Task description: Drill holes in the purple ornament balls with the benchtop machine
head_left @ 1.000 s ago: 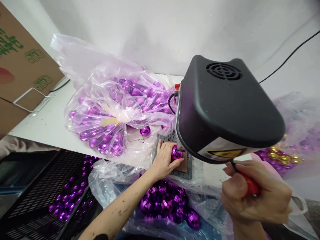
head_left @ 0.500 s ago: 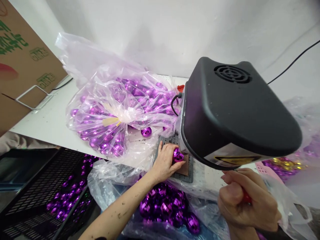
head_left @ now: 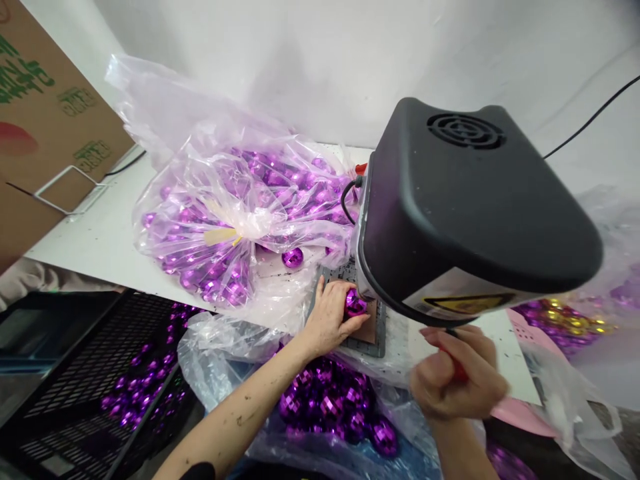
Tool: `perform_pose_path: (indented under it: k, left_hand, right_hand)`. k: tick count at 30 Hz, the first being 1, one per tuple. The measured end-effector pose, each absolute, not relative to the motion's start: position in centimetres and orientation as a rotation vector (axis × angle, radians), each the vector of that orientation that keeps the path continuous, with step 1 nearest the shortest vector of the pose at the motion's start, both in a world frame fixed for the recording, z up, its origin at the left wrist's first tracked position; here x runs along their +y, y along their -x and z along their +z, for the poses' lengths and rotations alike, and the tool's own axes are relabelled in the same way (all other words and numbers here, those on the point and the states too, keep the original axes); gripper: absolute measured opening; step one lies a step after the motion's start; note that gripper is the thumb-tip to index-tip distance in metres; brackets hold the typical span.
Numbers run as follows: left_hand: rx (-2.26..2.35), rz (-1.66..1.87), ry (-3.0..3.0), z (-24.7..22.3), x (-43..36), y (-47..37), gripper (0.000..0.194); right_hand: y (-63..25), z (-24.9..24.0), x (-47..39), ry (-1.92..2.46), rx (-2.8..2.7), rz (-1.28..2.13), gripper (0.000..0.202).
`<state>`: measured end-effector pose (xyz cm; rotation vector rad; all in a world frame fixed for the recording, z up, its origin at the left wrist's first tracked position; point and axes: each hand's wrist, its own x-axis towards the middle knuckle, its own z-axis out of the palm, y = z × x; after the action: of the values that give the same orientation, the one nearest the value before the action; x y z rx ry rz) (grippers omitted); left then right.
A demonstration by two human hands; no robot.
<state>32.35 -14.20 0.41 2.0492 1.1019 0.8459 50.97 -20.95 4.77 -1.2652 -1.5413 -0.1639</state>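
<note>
Under the front edge of a black machine housing [head_left: 480,220], my left hand [head_left: 327,317] grips a shiny purple mirror-faceted ball [head_left: 355,303] between thumb and fingers. The ball sits over a brown plate on a grey base [head_left: 377,343]. To the right, my right hand [head_left: 460,380] is wrapped round a red-gripped lever handle [head_left: 459,369] below the housing; most of the grip is hidden by the fingers. A pile of similar purple balls [head_left: 330,403] lies in clear plastic just below my left forearm and wrist.
A tied clear bag of purple balls [head_left: 195,260] lies on the white table [head_left: 75,250], with one loose ball [head_left: 293,257] beside it. A black crate [head_left: 65,373] holds more balls at lower left. A cardboard box [head_left: 55,133] stands at left, a pink basket [head_left: 535,333] at right.
My right hand has swung left and slightly nearer my body with the red handle. My left hand keeps the ball in the same spot; the whole view has shifted slightly.
</note>
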Motion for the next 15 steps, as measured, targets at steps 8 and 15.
perform_pose_path:
  k: [8,15]
  left_hand:
    - [1.103,0.854,-2.088,0.4,-13.9,-32.5,0.052]
    - [1.105,0.953,-2.027,1.8,-16.6,-30.4,0.049]
  right_hand:
    - [-51.5,12.4,-20.5,1.339,-1.625,-0.283,0.018]
    - [-52.2,19.8,-13.4,1.458,-1.336,-0.190,0.027]
